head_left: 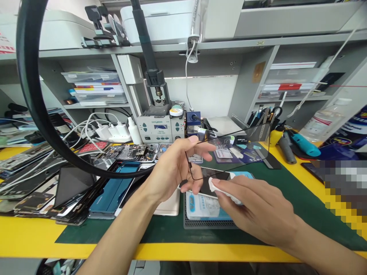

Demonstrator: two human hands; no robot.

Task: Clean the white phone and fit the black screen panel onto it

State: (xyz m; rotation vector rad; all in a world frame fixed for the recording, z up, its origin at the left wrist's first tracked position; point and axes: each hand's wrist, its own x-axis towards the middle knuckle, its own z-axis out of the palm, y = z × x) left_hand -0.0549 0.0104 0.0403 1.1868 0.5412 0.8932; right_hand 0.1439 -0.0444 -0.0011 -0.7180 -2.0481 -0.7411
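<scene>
My left hand pinches the left end of a clear phone glass panel with a thin black border. The glass is tilted in the air, its far end reaching to the right. In my right hand is a folded white wipe, just below the near edge of the glass; whether it touches the glass I cannot tell. Under both hands lies a white-framed phone with a dark screen, partly hidden. It rests on a blue and white packet, which sits on a black perforated pad.
Phones and phone parts are heaped at the left, beside a blue phone back. A rework station stands at the back. A black ring hangs close at left. Tools and a clear bottle are at right.
</scene>
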